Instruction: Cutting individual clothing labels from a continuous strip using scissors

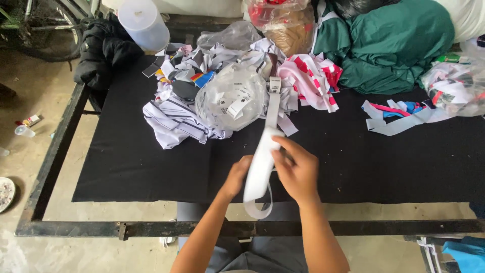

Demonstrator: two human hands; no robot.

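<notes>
Left hand (236,178): over the near edge of the surface; its fingers, mostly hidden behind the white fabric strip (260,169), close on the strip's left side.
Right hand (298,172): just right of the strip, fingers curled around its right edge, gripping it.
White fabric strip: held between both hands above the near edge; its lower end hangs in a loop past that edge, its upper end runs toward the middle of the surface and carries a small label (274,85).
Surface (126,162): a black cloth spread over a dark metal frame (50,167).
Clear plastic bag (230,98): at mid-surface, holding small white tags.
Fabric scraps (174,119): striped and white pieces heaped toward the far left; red-and-white pieces (313,81) lie just right of the bag.
Green garment (389,45): bundled at the far right edge.
Translucent container (144,23): at the far left corner, beside a black jacket (103,53).
</notes>
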